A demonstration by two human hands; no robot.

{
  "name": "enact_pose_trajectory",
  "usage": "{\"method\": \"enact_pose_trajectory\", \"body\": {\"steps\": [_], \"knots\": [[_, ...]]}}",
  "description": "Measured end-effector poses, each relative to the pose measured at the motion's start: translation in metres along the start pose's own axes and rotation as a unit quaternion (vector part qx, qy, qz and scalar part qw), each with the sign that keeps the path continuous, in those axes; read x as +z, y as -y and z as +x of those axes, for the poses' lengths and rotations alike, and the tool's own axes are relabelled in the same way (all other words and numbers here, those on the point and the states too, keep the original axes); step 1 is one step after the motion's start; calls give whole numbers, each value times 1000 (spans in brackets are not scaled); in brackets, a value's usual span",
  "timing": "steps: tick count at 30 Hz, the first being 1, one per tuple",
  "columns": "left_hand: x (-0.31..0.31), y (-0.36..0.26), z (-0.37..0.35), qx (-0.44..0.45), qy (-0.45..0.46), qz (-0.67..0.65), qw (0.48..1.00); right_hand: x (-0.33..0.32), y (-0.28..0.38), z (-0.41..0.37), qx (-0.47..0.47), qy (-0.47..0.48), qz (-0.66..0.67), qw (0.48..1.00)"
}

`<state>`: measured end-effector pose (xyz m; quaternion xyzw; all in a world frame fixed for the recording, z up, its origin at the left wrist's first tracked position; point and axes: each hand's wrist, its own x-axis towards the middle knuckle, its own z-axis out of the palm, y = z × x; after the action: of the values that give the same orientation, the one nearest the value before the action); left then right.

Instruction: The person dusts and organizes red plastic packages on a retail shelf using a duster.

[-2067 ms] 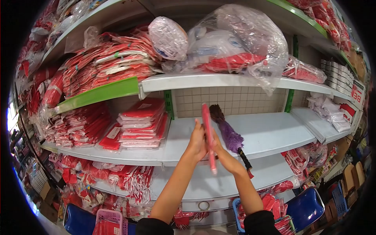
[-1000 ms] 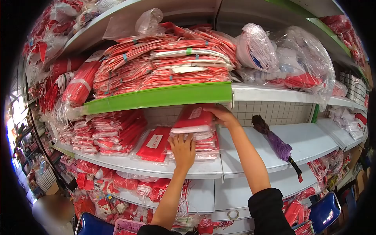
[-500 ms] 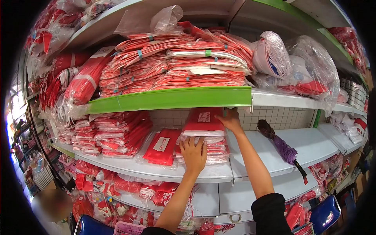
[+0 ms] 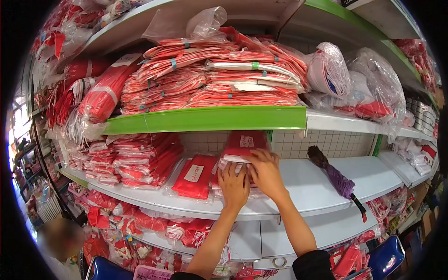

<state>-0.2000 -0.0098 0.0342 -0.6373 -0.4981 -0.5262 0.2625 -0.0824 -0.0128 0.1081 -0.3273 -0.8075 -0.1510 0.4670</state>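
Note:
A stack of red folded cloth packets in clear plastic (image 4: 246, 142) lies on the middle shelf, its top packet bearing a handwritten white label. My left hand (image 4: 234, 187) rests against the front of this stack, fingers stretched up and apart. Close beside it, my right hand (image 4: 267, 173) lies over the stack's front right edge, fingers extended onto the packet and slightly bent. Both hands cover much of the stack's front. To the left sits a flatter red packet (image 4: 192, 179) with a white label, touched by neither hand.
A green shelf edge (image 4: 205, 120) runs above my hands, below a tall pile of red plastic-wrapped packets (image 4: 210, 77). More red packets (image 4: 140, 161) are stacked at left. A purple folded umbrella (image 4: 337, 179) lies at right. Blue chairs (image 4: 387, 255) stand below; a person's head (image 4: 60, 238) shows lower left.
My right hand has moved from the stack's back right corner down and left to its front, beside my left hand. My left hand stays at the stack's front. The view has shifted slightly.

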Motion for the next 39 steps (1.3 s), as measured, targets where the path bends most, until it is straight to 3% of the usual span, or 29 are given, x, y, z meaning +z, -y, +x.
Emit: {"method": "enact_pose_trajectory", "body": {"steps": [7, 15, 21, 27, 30, 34, 36, 39], "knots": [[-7, 1, -2, -9, -19, -119, 993, 19, -12, 0, 4, 2, 40, 999], [-7, -1, -1, -15, -29, -140, 990, 31, -11, -4, 0, -60, -23, 998], [-14, -6, 1, -27, -115, -166, 979, 27, -9, -5, 28, -24, -46, 998], [-11, -6, 0, -32, -101, -152, 983, 11, 8, -23, 9, -155, 7, 988], [-10, -4, -3, -64, -102, -173, 977, 5, 25, -53, 33, -215, 152, 964], [-32, -25, -21, -111, -114, -143, 977, 6, 59, -143, 101, -190, 295, 931], [-54, -39, -51, -150, -115, -111, 976, 10, 79, -195, 73, -151, 389, 906], [-82, -45, -128, -240, -109, -27, 964, 40, 88, -285, 95, 65, 457, 882]]}}
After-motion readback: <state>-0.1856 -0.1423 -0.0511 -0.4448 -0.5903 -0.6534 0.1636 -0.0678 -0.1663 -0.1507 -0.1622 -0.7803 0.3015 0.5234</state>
